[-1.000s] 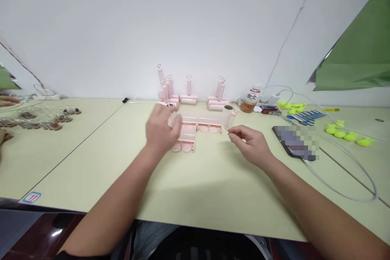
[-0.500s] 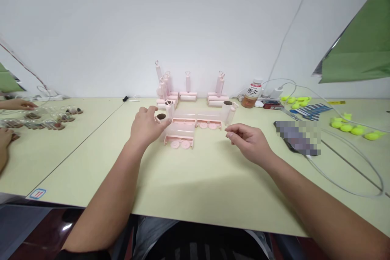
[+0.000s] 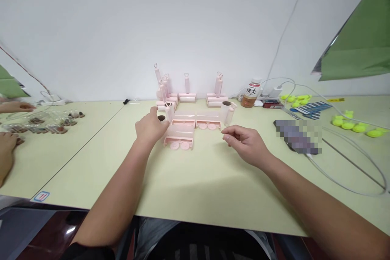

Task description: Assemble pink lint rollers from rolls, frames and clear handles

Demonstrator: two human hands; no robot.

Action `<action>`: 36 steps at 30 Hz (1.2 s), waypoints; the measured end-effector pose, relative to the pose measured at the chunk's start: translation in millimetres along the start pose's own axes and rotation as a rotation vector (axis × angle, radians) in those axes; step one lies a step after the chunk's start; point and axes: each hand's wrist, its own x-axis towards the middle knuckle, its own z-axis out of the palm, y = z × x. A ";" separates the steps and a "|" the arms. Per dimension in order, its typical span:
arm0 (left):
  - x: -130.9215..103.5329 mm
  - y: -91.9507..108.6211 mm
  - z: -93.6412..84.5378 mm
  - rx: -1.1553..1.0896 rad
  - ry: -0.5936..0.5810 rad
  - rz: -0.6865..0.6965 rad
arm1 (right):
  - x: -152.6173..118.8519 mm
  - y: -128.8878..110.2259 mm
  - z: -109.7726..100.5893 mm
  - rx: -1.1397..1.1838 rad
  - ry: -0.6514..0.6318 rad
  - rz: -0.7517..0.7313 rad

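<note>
Progress: left hand [image 3: 150, 128] grip closes on roll [image 3: 168, 112] | right hand [image 3: 247, 143] loosely curled, empty | finished rollers [image 3: 187, 92] beyond, open cases [image 3: 179, 137] between hands.

The table [image 3: 213, 178] is pale yellow-green. The lint rollers [image 3: 186, 93] at its far edge are light pink, and so are the trays [image 3: 179, 138] with round pink discs. The bottle [image 3: 251, 94] holds amber drink under a white label with black characters. The clips [image 3: 353, 126] are bright yellow-green, the cable [image 3: 350, 158] white, the cloth [image 3: 359, 48] green, and the wall [image 3: 152, 20] plain white.
</note>
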 end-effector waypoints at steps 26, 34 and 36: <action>2.1 1.1 -12.5 -0.207 0.265 0.129 | -0.9 1.4 0.6 0.069 0.017 0.019; -16.4 6.4 -25.9 -0.630 0.837 0.404 | -0.9 2.1 2.0 0.129 0.097 -0.002; -32.6 20.1 -21.1 -0.854 0.855 0.504 | -1.9 -0.8 5.2 0.203 0.086 0.013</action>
